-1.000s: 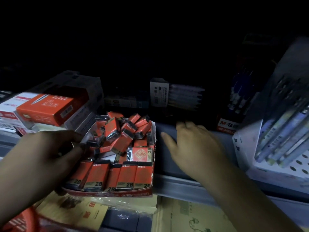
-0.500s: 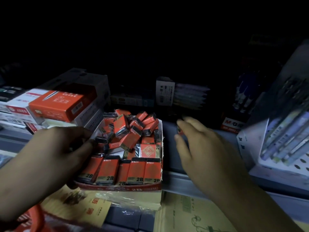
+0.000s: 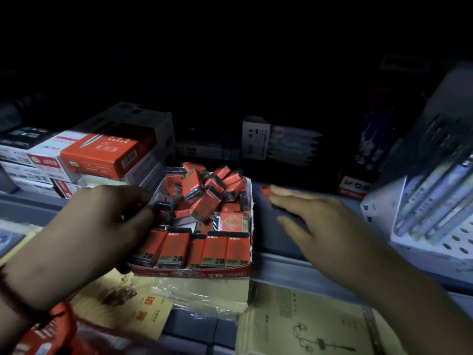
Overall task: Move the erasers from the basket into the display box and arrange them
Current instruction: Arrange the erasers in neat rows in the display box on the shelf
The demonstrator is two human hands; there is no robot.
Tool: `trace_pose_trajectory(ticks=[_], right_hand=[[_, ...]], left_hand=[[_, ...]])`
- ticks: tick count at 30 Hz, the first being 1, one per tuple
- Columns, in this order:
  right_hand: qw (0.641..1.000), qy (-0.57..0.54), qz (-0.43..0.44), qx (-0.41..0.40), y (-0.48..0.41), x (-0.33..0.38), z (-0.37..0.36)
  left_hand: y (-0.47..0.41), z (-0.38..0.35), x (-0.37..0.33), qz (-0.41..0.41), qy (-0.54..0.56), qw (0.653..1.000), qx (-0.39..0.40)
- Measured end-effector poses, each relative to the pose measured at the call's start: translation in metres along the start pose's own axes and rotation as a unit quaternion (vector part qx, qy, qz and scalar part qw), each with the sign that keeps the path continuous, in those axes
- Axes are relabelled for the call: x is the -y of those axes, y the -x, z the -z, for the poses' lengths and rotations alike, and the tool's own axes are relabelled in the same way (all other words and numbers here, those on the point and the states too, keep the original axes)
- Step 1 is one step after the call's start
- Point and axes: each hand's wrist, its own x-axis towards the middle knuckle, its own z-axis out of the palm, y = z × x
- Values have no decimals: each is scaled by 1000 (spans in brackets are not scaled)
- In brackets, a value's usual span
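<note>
- Step in hand, as I read it: picking up a stray, with the transfer well along. The display box [image 3: 189,271] has a neat front row of 2B erasers [image 3: 204,248], and there's a loose heap [image 3: 204,193] behind them.
- Left hand [image 3: 97,226]: fingers are curled over the box's left wall, thumb at its front corner. It looks clamped on the box to steady it (there may be an eraser under the fingertips, too dim to say).
- Right hand [image 3: 320,221]: fingers stretched out, thumb spread apart, nothing gripped.
- The stray eraser [image 3: 265,192] lies on the shelf [image 3: 294,265] at the right index tip, just outside the box wall on the hand's thumb side.
- Basket [image 3: 38,336]: the red blur under the left wrist is probably it. I can't see what's in it.
- Next move needs the right index and thumb to close on the stray, lift it over the wall and drop it in.
- After that, the heap past the left fingertips needs standing up in rows to match the front one.
</note>
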Motion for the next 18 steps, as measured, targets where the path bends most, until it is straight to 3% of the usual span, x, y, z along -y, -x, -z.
trace_pose_trajectory(ticks=[4, 7, 14, 18], right_hand=[[993, -92, 9, -73, 16, -6, 4], [992, -33, -8, -120, 16, -11, -1], [993, 26, -104, -52, 3, 2, -4], [986, 79, -127, -72, -1, 15, -8]], left_hand=[[-3, -2, 2, -7, 5, 1000, -8], [-4, -3, 0, -2, 5, 1000, -6], [-5, -8, -7, 17, 30, 999, 15], [-5, -8, -9, 25, 31, 999, 14]])
